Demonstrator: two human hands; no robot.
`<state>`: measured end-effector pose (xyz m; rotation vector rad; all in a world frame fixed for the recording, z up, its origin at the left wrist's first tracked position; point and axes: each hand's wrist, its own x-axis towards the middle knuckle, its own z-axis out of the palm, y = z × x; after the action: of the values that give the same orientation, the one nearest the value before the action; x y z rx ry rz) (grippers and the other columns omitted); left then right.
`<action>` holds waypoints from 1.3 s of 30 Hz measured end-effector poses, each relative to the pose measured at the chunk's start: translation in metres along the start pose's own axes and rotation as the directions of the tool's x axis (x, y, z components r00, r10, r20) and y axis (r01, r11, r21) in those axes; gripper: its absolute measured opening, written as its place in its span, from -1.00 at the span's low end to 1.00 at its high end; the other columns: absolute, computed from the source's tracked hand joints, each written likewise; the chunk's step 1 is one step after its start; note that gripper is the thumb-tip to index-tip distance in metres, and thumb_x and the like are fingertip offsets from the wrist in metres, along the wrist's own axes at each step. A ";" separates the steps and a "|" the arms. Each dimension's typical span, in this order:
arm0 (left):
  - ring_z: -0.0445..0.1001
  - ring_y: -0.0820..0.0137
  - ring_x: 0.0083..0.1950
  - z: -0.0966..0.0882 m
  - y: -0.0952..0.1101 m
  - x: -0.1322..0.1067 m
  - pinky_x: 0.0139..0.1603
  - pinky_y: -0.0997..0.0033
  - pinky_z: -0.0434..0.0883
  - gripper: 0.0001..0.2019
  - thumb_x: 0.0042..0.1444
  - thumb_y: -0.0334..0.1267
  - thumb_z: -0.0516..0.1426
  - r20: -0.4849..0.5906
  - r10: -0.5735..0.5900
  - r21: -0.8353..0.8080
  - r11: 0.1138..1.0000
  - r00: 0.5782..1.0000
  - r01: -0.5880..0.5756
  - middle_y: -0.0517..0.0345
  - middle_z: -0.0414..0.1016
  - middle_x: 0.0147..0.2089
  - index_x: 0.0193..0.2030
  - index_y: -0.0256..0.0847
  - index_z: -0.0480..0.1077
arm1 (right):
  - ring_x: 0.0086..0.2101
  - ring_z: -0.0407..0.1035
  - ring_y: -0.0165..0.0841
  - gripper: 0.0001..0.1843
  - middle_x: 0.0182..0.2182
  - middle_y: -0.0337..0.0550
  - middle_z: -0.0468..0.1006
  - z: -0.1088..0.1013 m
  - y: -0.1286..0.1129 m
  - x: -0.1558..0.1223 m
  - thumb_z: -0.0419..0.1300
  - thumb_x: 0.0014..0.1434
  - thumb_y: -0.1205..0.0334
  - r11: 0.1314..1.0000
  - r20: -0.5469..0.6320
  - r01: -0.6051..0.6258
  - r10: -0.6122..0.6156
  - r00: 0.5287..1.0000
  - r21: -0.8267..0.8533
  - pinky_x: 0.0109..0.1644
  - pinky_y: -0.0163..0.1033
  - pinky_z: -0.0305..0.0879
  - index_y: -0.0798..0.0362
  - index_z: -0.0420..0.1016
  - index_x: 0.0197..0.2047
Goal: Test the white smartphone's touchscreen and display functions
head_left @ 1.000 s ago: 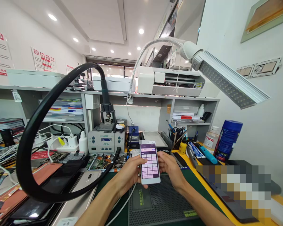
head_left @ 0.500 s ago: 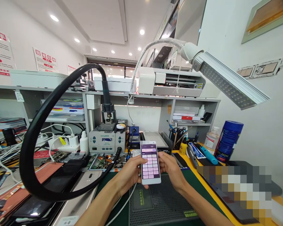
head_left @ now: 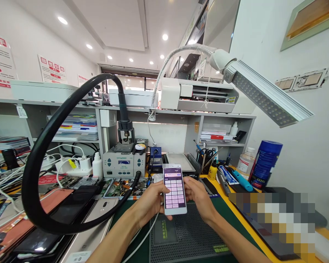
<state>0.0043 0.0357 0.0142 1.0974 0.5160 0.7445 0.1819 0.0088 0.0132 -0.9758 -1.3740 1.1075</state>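
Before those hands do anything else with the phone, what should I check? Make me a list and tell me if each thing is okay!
1. Phone held: ok. The left hand holds the white phone.
2. Screen lit: ok. It shows a grid of pale boxes.
3. Whole screen uncovered: not ok. The left thumb overlaps its left side.
4. Right hand touching the phone: cannot tell. Its fingers are right by the phone's right edge.
5. White cable plugged into the phone: cannot tell. Its upper end is hidden.
6. Black hose not over the phone: ok. It loops off to the left.
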 end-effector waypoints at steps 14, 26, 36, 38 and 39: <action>0.50 0.15 -0.19 0.002 0.001 -0.001 -0.53 0.30 0.51 -0.63 0.07 -0.32 0.05 -0.019 -0.021 0.008 1.000 1.000 0.021 -0.11 0.50 -0.13 0.05 -0.24 0.35 | -0.43 0.40 -0.28 -0.56 -0.43 -0.13 0.54 0.000 0.000 0.000 0.06 0.23 -0.17 1.000 -0.025 -0.011 0.010 1.000 -0.018 -0.41 -0.25 0.26 0.04 0.52 -0.25; 0.50 0.16 -0.19 0.004 0.004 -0.002 -0.53 0.29 0.51 -0.62 0.08 -0.31 0.06 -0.025 -0.032 0.012 0.999 0.999 0.032 -0.12 0.49 -0.12 0.07 -0.25 0.34 | -0.42 0.40 -0.30 -0.59 -0.44 -0.16 0.50 0.000 0.000 0.000 0.03 0.28 -0.09 1.000 -0.004 -0.002 0.002 1.000 -0.011 -0.42 -0.29 0.23 0.07 0.50 -0.22; 0.50 0.16 -0.19 0.004 0.004 -0.002 -0.53 0.29 0.51 -0.62 0.06 -0.33 0.04 -0.021 -0.034 0.012 0.999 0.999 0.034 -0.09 0.49 -0.15 0.05 -0.25 0.35 | -0.41 0.40 -0.29 -0.55 -0.36 -0.10 0.56 0.000 0.001 0.000 0.05 0.25 -0.15 1.000 -0.013 -0.005 0.005 1.000 -0.025 -0.41 -0.26 0.25 0.08 0.50 -0.23; 0.50 0.16 -0.19 0.005 0.004 -0.002 -0.53 0.28 0.51 -0.63 0.05 -0.34 0.04 -0.021 -0.036 0.012 0.999 0.999 0.037 -0.09 0.49 -0.15 0.04 -0.25 0.35 | -0.40 0.41 -0.29 -0.53 -0.36 -0.10 0.56 0.000 0.001 0.000 0.07 0.22 -0.18 1.000 -0.017 -0.005 0.005 1.000 -0.022 -0.40 -0.26 0.26 0.08 0.50 -0.22; 0.50 0.16 -0.19 0.005 0.004 -0.002 -0.53 0.28 0.51 -0.63 0.05 -0.34 0.04 -0.020 -0.037 0.012 0.999 0.999 0.037 -0.09 0.49 -0.15 0.03 -0.25 0.36 | -0.40 0.41 -0.29 -0.53 -0.36 -0.10 0.56 0.000 0.002 0.001 0.07 0.21 -0.18 1.000 -0.019 -0.006 0.006 1.000 -0.020 -0.40 -0.26 0.27 0.08 0.50 -0.22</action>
<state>0.0051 0.0320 0.0204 1.0905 0.5568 0.7212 0.1815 0.0097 0.0118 -1.0032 -1.3705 1.0880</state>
